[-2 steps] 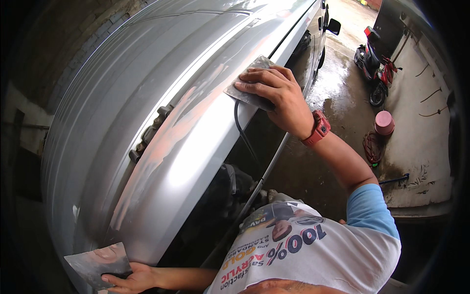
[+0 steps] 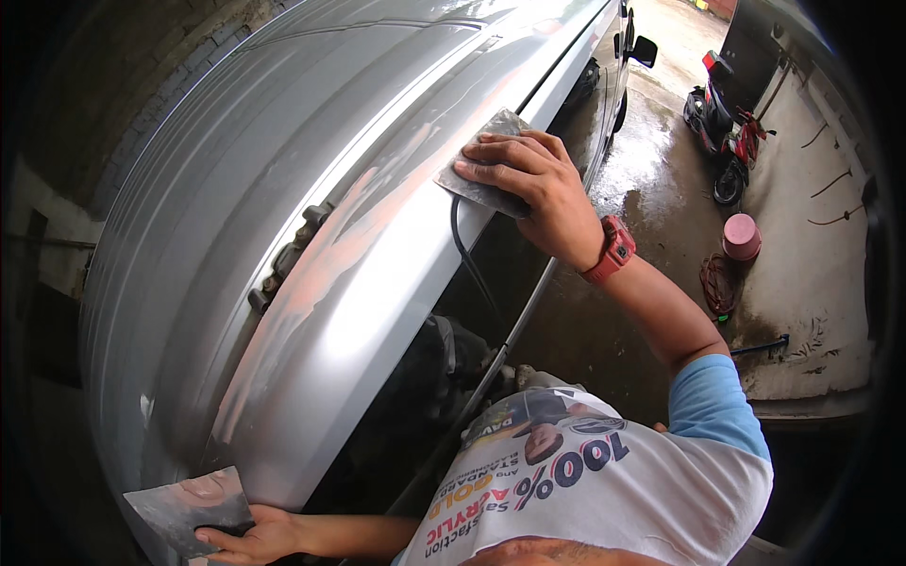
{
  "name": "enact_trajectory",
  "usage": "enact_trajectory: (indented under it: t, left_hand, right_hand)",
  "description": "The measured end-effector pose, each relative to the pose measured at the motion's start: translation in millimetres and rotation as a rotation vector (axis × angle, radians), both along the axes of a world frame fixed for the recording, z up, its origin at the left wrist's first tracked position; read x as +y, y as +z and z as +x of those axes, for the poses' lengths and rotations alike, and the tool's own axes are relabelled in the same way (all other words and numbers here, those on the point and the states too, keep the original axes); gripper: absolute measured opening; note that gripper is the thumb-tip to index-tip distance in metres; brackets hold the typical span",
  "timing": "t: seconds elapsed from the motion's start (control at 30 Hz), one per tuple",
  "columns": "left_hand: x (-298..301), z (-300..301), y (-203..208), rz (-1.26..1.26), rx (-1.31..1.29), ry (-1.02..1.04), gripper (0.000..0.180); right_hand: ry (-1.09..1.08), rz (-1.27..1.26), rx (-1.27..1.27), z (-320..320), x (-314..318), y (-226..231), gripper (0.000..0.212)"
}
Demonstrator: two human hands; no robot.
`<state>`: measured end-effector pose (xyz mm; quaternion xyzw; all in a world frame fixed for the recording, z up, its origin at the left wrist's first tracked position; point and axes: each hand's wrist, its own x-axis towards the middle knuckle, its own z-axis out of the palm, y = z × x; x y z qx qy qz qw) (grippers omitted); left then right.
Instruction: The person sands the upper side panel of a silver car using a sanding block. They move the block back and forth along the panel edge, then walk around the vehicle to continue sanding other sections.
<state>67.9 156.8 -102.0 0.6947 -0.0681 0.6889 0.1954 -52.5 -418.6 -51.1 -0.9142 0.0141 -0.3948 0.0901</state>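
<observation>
My right hand [image 2: 547, 193] presses a thin grey metal putty spreader [image 2: 483, 192] against the silver vehicle body [image 2: 377, 302], close to its roof edge. The fingers lie over the spreader's face. Pinkish-orange filler [image 2: 326, 255] is smeared in a long uneven band along that edge, running both nearer to me and beyond the spreader. At the lower left, my left hand [image 2: 260, 538] grips a square metal plate [image 2: 179, 514] by its corner. A lump of pinkish filler [image 2: 206, 489] sits on the plate. Part of the left hand's grip is hidden beneath it.
Dark hinge-like fittings [image 2: 288, 259] sit in the roof channel beside the filler. A thin black cable [image 2: 462, 241] hangs below the spreader. On the wet floor to the right are a red motorcycle [image 2: 727, 132], a pink bucket [image 2: 741, 236] and a coiled hose [image 2: 720, 283].
My right hand and the spreader have shifted very slightly to the right, toward the body's outer edge. The left hand and its plate stay in place.
</observation>
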Motion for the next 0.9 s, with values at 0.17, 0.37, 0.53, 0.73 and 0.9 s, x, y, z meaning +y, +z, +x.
enact_trajectory:
  t: [0.17,0.37,0.53,0.73,0.9]
  left_hand:
    - [-9.3,-1.9,11.6,0.003,-0.001,-0.016,0.075]
    - [-18.5,3.0,12.9,-0.024,-0.032,-0.019,0.070]
    - [-19.4,-3.5,12.3,-0.188,0.019,-0.110,0.067]
    - [-73.4,-8.3,46.7,-0.427,-0.049,-0.353,0.068]
    - [-7.6,5.2,5.2,-0.005,-0.003,0.014,0.072]
  right_hand:
    - [-0.006,-0.001,0.032,-5.9,-3.0,11.2,0.072]
    - [-0.046,-0.038,-0.017,14.9,6.6,3.5,0.078]
    - [0.024,0.007,-0.012,-1.8,-1.3,-3.2,0.070]
    - [-0.081,-0.114,-0.006,7.6,-23.2,32.5,0.063]
    - [-0.030,-0.092,0.030,18.7,-5.2,27.5,0.057]
